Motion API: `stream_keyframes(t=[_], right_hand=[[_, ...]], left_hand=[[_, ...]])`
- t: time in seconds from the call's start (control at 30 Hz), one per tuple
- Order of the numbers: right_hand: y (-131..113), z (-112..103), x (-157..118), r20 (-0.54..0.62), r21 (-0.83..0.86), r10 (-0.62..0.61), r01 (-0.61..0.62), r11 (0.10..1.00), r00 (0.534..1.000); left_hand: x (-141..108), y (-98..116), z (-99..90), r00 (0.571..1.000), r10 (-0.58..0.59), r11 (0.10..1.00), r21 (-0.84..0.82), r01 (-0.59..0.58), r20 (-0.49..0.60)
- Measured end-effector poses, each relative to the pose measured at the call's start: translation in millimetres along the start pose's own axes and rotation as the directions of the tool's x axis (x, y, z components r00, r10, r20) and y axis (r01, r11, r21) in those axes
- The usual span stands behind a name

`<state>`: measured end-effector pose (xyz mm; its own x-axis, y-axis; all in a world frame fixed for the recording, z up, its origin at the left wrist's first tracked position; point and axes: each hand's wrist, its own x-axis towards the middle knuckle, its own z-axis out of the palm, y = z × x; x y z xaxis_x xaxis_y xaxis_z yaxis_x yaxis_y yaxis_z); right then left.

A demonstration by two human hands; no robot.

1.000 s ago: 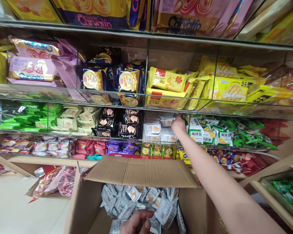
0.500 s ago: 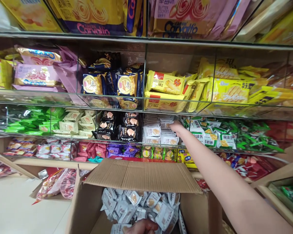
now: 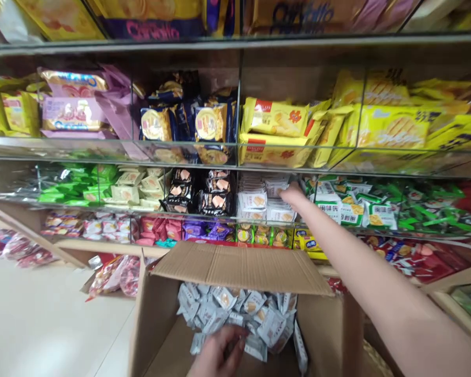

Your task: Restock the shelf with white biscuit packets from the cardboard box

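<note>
My right hand (image 3: 293, 195) reaches into a shelf compartment at the top of the right-hand row of white wrapped snack packets (image 3: 279, 212). Its fingers are closed around a packet there, partly hidden by the row. Two rows of these packets stand stacked side by side in that compartment. Lower down, my left hand (image 3: 222, 348) is inside an open cardboard box (image 3: 322, 324), over a loose heap of matching white snack packets (image 3: 215, 309). The left fingers are curled in, thumb near the fingertips, beside a packet; what they grip is hidden.
Black packets (image 3: 214, 201) fill the compartment to the left, green-and-white packets (image 3: 379, 212) the one to the right. Clear dividers and front strips edge the shelves. Yellow biscuit packs (image 3: 275, 118) sit above. The box's raised flap (image 3: 239, 267) stands before the lowest shelf.
The view has shifted, so the shelves sit higher in the picture. My left hand has come further into view over the heap. My right hand stays at the same row of white packets.
</note>
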<state>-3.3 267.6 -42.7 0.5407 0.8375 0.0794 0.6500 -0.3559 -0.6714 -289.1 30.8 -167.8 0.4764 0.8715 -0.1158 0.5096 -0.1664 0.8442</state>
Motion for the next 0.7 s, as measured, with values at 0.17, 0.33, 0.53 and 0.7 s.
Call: stream_keyframes(t=[0.17, 0.33, 0.53, 0.7], right_hand=[[2.8, -28.2, -75.9, -0.071, -0.068, -0.372, 0.368, 0.927, 0.925], [34.1, -24.3, -236.0, 0.012, 0.264, -0.915, 0.882, 0.391, 0.402], [83.3, 84.3, -274.3, 0.398, -0.080, -0.612, 0.690, 0.719, 0.683], [103.4, 117.3, -242.8, 0.341, -0.197, -0.437, 0.518, 0.832, 0.832]], left_hand=[[1.8, -16.1, -15.9, 0.998, 0.041, 0.981, 0.192, -0.030, -0.053], [24.6, -41.9, -14.7, 0.988, 0.085, 0.975, 0.213, -0.057, -0.126], [46.1, -33.8, -12.4, 0.982, 0.090, 0.989, 0.127, -0.069, -0.167], [32.7, -27.2, -12.1, 0.984, -0.008, 1.000, -0.013, 0.005, -0.178]])
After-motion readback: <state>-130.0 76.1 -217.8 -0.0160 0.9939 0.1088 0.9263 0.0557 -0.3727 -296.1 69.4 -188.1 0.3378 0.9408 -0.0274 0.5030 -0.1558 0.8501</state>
